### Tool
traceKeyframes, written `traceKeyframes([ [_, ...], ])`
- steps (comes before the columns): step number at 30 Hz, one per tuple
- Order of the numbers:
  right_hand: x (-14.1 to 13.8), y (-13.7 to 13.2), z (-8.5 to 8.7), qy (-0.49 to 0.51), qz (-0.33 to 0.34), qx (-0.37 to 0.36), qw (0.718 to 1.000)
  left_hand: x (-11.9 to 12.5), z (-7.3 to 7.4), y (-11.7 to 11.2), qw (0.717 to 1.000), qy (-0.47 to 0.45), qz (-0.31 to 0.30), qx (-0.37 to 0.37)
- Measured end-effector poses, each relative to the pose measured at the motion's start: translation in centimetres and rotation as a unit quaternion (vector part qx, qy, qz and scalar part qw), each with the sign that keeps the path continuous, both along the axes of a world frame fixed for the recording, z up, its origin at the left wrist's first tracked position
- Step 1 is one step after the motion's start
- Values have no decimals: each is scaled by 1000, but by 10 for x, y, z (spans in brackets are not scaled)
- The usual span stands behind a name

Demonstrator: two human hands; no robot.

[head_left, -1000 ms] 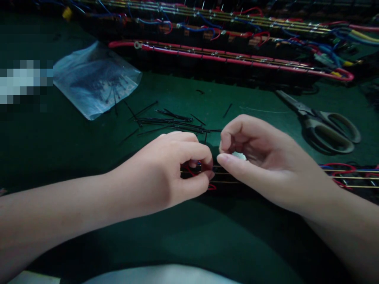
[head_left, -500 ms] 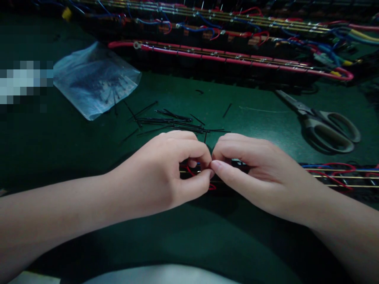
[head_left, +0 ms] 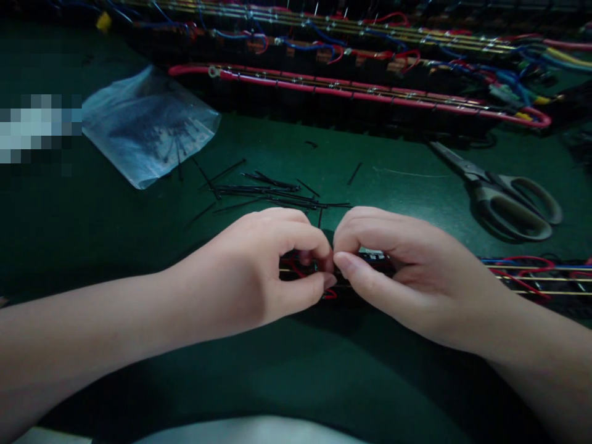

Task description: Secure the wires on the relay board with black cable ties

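Observation:
My left hand and my right hand meet over a wired strip with red and blue wires and brass-coloured rods. The fingertips of my left hand are curled to the thumb in a pinch. A similar pinch shows in my right hand, just to the right of it. Whatever lies between the fingertips is too small and dark to make out. Both hands hide the middle of the strip. Beyond them, several black cable ties are scattered on the green tabletop.
A clear plastic bag with dark ties in it lies at the left. Scissors with grey handles rest at the right. Along the back run larger wired assemblies and a thick red cable.
My right hand has shifted slightly right, so a small gap now shows between the two hands' fingertips. My left hand has barely moved.

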State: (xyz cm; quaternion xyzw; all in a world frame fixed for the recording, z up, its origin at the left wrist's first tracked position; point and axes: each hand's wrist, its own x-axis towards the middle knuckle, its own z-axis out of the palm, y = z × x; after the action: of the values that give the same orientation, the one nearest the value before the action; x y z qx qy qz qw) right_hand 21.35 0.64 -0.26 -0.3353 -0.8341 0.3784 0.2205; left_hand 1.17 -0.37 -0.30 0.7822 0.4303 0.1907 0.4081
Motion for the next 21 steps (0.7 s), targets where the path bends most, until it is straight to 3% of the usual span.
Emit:
traceKeyframes([
  [6, 0, 1, 3, 7, -33, -34, 999, 0, -2, -3, 999, 6, -7, 35],
  [13, -1, 0, 1, -42, -7, -21, 999, -1, -1, -3, 999, 17, -3, 37],
  [17, 0, 2, 2, -16, 5, -34, 999, -2, -1, -1, 999, 23, -17, 32],
  [21, 1, 3, 4, 11, -26, -75, 997, -2, -3, -3, 995, 50, -47, 67],
])
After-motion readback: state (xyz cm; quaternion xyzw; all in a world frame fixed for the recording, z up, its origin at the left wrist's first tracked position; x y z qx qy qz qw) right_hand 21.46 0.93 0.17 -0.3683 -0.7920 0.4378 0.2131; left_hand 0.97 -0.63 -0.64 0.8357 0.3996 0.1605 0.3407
